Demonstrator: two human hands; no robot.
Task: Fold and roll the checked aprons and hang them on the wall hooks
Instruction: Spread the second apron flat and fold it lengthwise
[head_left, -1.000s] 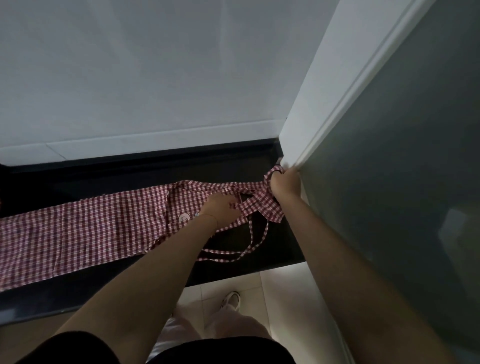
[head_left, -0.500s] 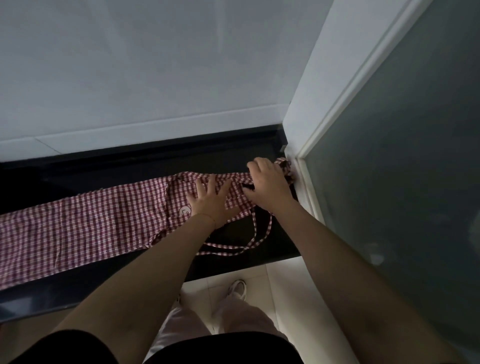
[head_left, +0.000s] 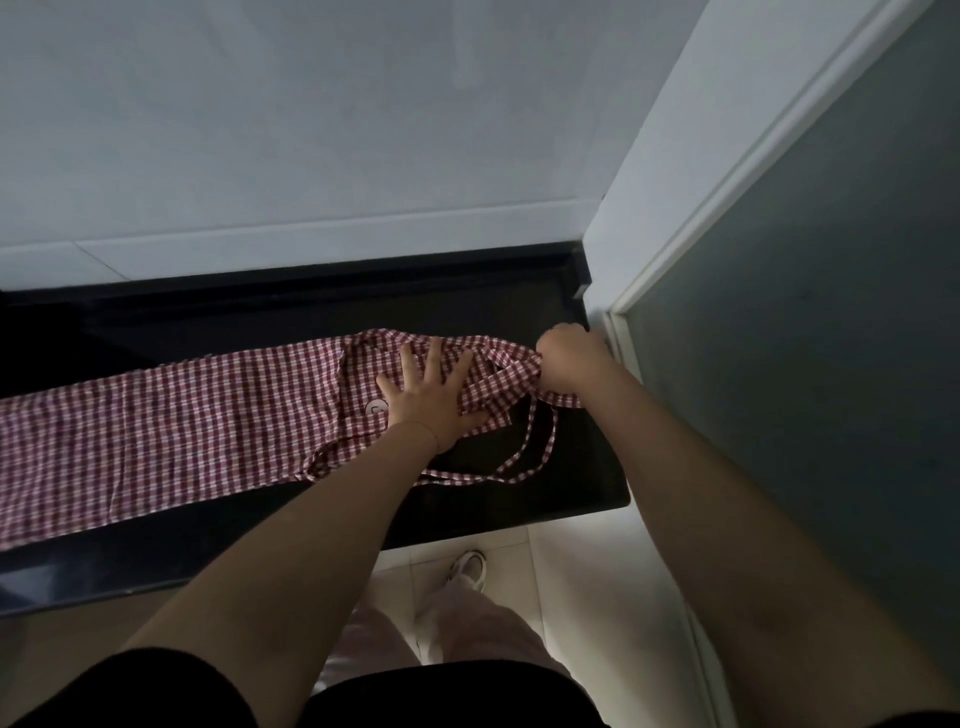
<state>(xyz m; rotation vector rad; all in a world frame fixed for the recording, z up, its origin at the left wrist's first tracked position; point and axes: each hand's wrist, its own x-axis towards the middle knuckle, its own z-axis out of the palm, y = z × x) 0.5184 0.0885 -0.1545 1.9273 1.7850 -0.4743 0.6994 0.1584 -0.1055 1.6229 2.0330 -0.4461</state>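
Checked apron (head_left: 208, 421) laid out long on the black ledge (head_left: 571, 483), running from frame left to center right.

Left hand (head_left: 431, 395) presses flat on it, fingers spread; right hand (head_left: 569, 358) has the bunched right end gripped in a fist.

The apron (head_left: 208, 415) lies along the counter (head_left: 519, 306), with the left hand (head_left: 431, 397) flat on it; the right hand (head_left: 569, 361) grips its right end (beside the door frame (head_left: 618, 332)), straps (head_left: 519, 457) in front.
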